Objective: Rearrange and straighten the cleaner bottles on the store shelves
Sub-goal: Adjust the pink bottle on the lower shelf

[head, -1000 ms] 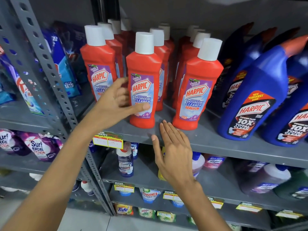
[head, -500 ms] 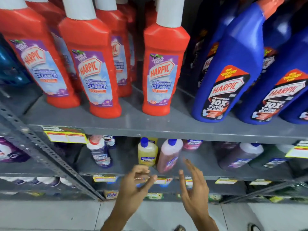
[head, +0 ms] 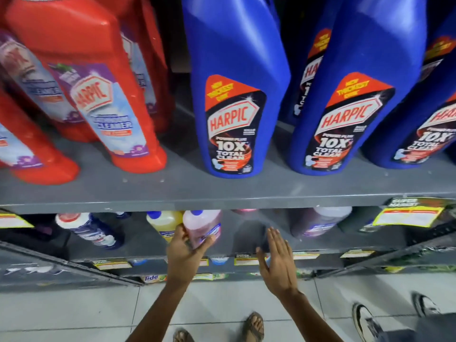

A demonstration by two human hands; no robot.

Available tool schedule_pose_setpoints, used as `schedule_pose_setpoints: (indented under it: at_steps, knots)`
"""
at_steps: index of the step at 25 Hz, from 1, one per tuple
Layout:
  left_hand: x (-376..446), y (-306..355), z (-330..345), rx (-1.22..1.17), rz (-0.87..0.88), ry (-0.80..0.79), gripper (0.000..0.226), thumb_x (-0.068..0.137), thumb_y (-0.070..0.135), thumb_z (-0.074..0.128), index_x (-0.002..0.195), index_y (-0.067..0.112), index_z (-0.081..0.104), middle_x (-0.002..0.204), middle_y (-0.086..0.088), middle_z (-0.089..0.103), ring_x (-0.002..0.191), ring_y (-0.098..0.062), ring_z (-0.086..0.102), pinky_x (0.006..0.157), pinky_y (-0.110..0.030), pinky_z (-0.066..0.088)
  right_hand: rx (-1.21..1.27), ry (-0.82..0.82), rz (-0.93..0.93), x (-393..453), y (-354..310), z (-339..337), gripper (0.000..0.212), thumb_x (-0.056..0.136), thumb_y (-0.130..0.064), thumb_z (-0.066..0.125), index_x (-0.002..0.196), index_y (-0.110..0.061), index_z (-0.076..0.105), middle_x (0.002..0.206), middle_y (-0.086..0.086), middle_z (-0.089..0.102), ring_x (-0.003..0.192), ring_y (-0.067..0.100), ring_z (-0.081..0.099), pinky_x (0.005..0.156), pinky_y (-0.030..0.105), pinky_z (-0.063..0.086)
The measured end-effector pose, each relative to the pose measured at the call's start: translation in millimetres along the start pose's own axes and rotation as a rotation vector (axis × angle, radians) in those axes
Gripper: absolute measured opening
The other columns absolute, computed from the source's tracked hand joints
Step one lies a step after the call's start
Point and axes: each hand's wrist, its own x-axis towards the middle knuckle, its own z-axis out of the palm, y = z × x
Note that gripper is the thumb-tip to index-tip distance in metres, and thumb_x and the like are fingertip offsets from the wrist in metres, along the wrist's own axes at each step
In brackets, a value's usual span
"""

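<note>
On the lower shelf (head: 138,240) my left hand (head: 183,250) grips the base of a pink cleaner bottle (head: 203,225) with a blue cap. A yellow bottle (head: 162,220) stands just left of it. My right hand (head: 277,260) hovers flat and open in front of a gap on the same shelf, touching nothing. A white-and-blue Domex bottle (head: 92,229) stands farther left, and a purple bottle (head: 318,220) stands to the right. Red Harpic bottles (head: 98,95) and blue Harpic bottles (head: 234,95) fill the upper shelf (head: 222,191).
Yellow price tags (head: 409,213) hang on the shelf edges. Lower shelves hold detergent packs such as Tide (head: 151,278). My sandalled feet (head: 254,327) stand on the tiled floor. Another person's sneakers (head: 365,322) are at the lower right.
Both hands dropped from the upper shelf to the lower one. My left hand has closed on the pink bottle; the right one has moved up beside it. The view has moved closer and lower.
</note>
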Motion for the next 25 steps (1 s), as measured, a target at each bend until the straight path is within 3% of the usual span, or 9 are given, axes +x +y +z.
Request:
schedule_pose_setpoints:
  at_steps: [2, 4, 6, 10, 12, 14, 16, 21, 25]
  knots:
    - [0, 6, 2, 0.157, 0.035, 0.051, 0.057, 0.074, 0.023, 0.095, 0.122, 0.013, 0.068, 0.107, 0.003, 0.078, 0.09, -0.009, 0.067, 0.073, -0.013, 0.045, -0.048, -0.02, -0.032, 9, 15, 7, 0.068, 0.107, -0.046, 0.042, 0.161, -0.005, 0.043, 0.169, 0.012, 0.043, 0.157, 0.031, 0.04, 0.131, 0.041, 0.018]
    - [4, 5, 3, 0.251, 0.05, 0.073, 0.059, 0.075, 0.026, 0.095, 0.125, 0.009, 0.069, 0.107, 0.001, 0.077, 0.092, -0.013, 0.063, 0.078, -0.018, 0.043, -0.079, -0.055, -0.038, 15, 28, 11, 0.069, 0.109, -0.047, 0.038, 0.163, -0.004, 0.038, 0.173, 0.01, 0.034, 0.16, 0.032, 0.034, 0.134, 0.037, 0.01]
    - [10, -1, 0, 0.204, 0.062, 0.011, 0.061, 0.076, 0.023, 0.094, 0.13, 0.011, 0.069, 0.109, 0.006, 0.077, 0.095, -0.014, 0.071, 0.081, -0.017, 0.051, -0.124, -0.065, -0.057, 13, 35, 13, 0.071, 0.11, -0.049, 0.035, 0.166, -0.005, 0.032, 0.176, 0.008, 0.027, 0.163, 0.029, 0.028, 0.135, 0.038, 0.01]
    - [22, -8, -2, 0.157, 0.062, -0.184, 0.073, 0.066, 0.046, 0.09, 0.128, 0.01, 0.071, 0.108, 0.005, 0.082, 0.091, 0.008, 0.074, 0.084, -0.021, 0.064, -0.162, -0.067, -0.08, 11, 37, 12, 0.072, 0.11, -0.049, 0.033, 0.167, -0.005, 0.028, 0.177, 0.01, 0.027, 0.165, 0.027, 0.024, 0.133, 0.045, 0.019]
    - [26, -2, 5, 0.132, 0.036, -0.252, 0.064, 0.069, 0.03, 0.097, 0.123, 0.008, 0.072, 0.104, -0.001, 0.082, 0.085, 0.009, 0.074, 0.075, -0.009, 0.059, -0.161, -0.071, -0.068, 11, 35, 12, 0.071, 0.11, -0.048, 0.033, 0.167, -0.005, 0.029, 0.176, 0.01, 0.028, 0.164, 0.028, 0.026, 0.132, 0.046, 0.02]
    - [28, 5, 16, 0.103, 0.032, -0.302, 0.055, 0.071, 0.016, 0.097, 0.12, 0.014, 0.072, 0.102, 0.001, 0.083, 0.09, -0.003, 0.078, 0.075, -0.007, 0.058, -0.158, -0.063, -0.065, 11, 34, 12, 0.071, 0.11, -0.048, 0.034, 0.166, -0.004, 0.031, 0.175, 0.011, 0.03, 0.163, 0.029, 0.029, 0.132, 0.046, 0.021]
    - [26, 9, 27, 0.063, 0.043, -0.337, 0.056, 0.072, 0.012, 0.096, 0.122, 0.016, 0.071, 0.108, -0.001, 0.084, 0.102, -0.016, 0.078, 0.083, -0.014, 0.062, -0.154, -0.068, -0.062, 11, 34, 11, 0.071, 0.11, -0.048, 0.034, 0.166, -0.004, 0.032, 0.175, 0.012, 0.031, 0.163, 0.03, 0.029, 0.131, 0.045, 0.02]
    - [25, 10, 48, 0.044, 0.058, -0.441, 0.065, 0.078, 0.01, 0.092, 0.137, 0.008, 0.063, 0.126, -0.01, 0.078, 0.116, -0.023, 0.074, 0.1, -0.037, 0.063, -0.18, -0.101, -0.051, 11, 35, 11, 0.072, 0.111, -0.052, 0.031, 0.167, -0.006, 0.03, 0.176, 0.01, 0.029, 0.163, 0.029, 0.028, 0.132, 0.042, 0.016]
    - [29, 11, 54, 0.042, 0.051, -0.478, 0.062, 0.078, 0.009, 0.091, 0.132, 0.019, 0.062, 0.126, -0.01, 0.077, 0.12, -0.028, 0.073, 0.102, -0.04, 0.062, -0.197, -0.124, -0.044, 11, 36, 11, 0.072, 0.111, -0.052, 0.031, 0.167, -0.007, 0.029, 0.176, 0.009, 0.027, 0.164, 0.027, 0.026, 0.134, 0.042, 0.015]
